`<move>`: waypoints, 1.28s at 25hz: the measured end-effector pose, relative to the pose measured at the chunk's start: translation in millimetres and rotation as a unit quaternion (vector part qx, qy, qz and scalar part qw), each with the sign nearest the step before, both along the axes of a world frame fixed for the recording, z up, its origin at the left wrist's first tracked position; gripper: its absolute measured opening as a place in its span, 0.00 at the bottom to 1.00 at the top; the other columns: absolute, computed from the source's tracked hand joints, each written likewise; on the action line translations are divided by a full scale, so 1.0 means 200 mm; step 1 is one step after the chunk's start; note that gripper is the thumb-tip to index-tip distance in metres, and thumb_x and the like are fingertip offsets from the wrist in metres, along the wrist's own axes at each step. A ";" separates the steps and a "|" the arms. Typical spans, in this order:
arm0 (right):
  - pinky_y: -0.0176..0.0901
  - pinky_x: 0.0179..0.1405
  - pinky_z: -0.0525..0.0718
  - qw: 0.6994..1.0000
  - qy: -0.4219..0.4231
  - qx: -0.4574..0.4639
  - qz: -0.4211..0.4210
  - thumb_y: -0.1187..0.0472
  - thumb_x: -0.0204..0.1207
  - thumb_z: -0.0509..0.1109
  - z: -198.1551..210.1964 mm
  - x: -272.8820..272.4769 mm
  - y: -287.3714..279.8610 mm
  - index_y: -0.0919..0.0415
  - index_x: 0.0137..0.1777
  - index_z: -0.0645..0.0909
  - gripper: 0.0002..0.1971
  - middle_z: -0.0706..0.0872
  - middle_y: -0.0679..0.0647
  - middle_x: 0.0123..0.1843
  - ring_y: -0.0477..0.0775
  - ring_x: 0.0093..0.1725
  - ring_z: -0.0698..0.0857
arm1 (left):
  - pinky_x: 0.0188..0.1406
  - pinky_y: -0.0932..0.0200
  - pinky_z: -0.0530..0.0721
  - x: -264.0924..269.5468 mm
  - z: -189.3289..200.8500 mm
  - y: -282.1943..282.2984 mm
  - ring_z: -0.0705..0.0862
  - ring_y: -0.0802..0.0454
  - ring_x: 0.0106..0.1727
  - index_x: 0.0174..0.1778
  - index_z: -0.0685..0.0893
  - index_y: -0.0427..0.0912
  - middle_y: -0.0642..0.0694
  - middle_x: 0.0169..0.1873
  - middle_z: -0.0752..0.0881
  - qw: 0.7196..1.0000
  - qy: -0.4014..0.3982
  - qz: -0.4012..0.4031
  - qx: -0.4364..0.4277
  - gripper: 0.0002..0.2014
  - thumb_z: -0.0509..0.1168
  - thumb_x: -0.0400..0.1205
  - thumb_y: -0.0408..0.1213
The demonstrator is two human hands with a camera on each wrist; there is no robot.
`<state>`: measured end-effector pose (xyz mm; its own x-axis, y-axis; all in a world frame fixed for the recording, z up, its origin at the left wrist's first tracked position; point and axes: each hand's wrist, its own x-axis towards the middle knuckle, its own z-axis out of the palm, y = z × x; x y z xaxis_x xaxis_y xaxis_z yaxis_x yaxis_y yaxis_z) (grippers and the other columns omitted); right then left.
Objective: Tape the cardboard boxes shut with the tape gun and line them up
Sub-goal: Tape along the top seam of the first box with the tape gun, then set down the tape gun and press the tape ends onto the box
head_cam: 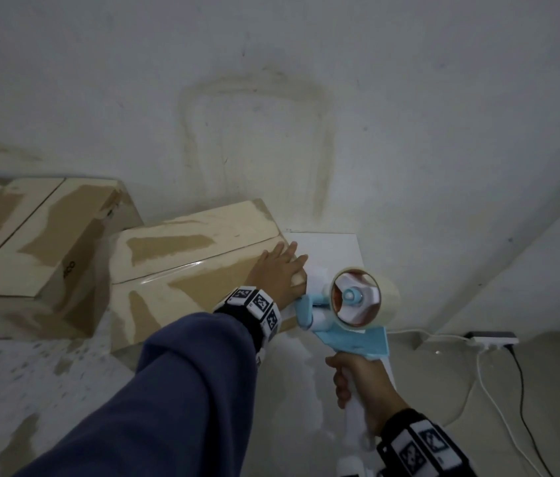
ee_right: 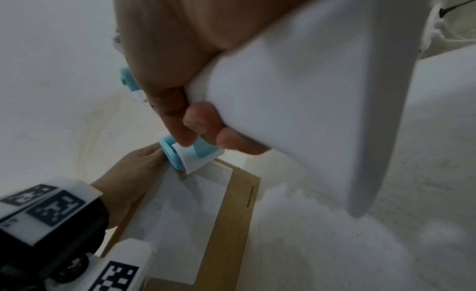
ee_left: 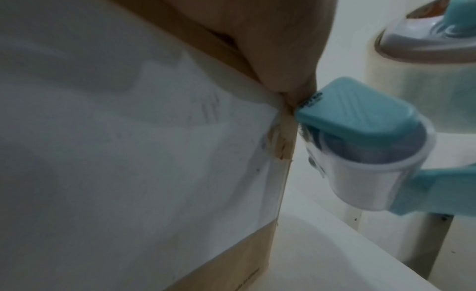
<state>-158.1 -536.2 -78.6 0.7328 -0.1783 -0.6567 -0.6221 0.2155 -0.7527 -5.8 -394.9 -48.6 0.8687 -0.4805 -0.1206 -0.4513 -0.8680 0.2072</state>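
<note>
The near cardboard box (head_cam: pixel 196 266) lies on the floor with clear tape along its top seam. My left hand (head_cam: pixel 280 268) rests flat on its right end, fingers straight and spread. At that end's top corner sits the nose of the blue tape gun (head_cam: pixel 357 297), which carries a clear tape roll. My right hand (head_cam: pixel 357 380) grips the gun's white handle (ee_right: pixel 309 91), fingers (ee_right: pixel 203 124) curled round it. In the left wrist view the gun's blue nose (ee_left: pixel 360 128) touches the box corner beside a white label (ee_left: pixel 128 153). A second box (head_cam: pixel 30 242) lies to the left, against the wall.
A white flat board (head_cam: pixel 333 249) lies on the floor behind the near box, against the stained wall. A power strip (head_cam: pixel 491 339) with black and white cables sits at the right. Pale speckled floor (head_cam: pixel 65 390) spreads in front of the boxes.
</note>
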 end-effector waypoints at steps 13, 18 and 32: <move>0.38 0.32 0.77 0.920 -0.066 -0.318 0.222 0.65 0.64 0.78 -0.18 -0.21 -0.25 0.52 0.36 0.81 0.10 0.84 0.43 0.27 0.51 0.35 0.85 | 0.80 0.46 0.55 -0.04 0.00 -0.06 0.54 0.45 0.83 0.73 0.71 0.44 0.45 0.82 0.60 0.998 -0.049 0.024 -0.014 0.27 0.60 0.80 0.53; 0.42 0.45 0.74 0.695 -0.155 -0.449 0.540 0.50 0.67 0.67 -0.18 -0.12 -0.16 0.54 0.61 0.73 0.22 0.85 0.51 0.57 0.58 0.57 0.84 | 0.81 0.48 0.52 -0.05 -0.01 -0.06 0.52 0.47 0.84 0.74 0.71 0.45 0.47 0.82 0.60 0.999 -0.023 -0.013 -0.043 0.30 0.65 0.78 0.54; 0.62 0.48 0.82 0.491 -0.245 -0.566 0.615 0.63 0.53 0.80 -0.33 0.11 0.07 0.45 0.63 0.83 0.34 0.82 0.62 0.62 0.68 0.57 0.83 | 0.82 0.42 0.45 -0.21 -0.05 0.28 0.45 0.44 0.85 0.82 0.53 0.46 0.44 0.84 0.49 0.999 -0.035 0.018 0.027 0.40 0.66 0.77 0.50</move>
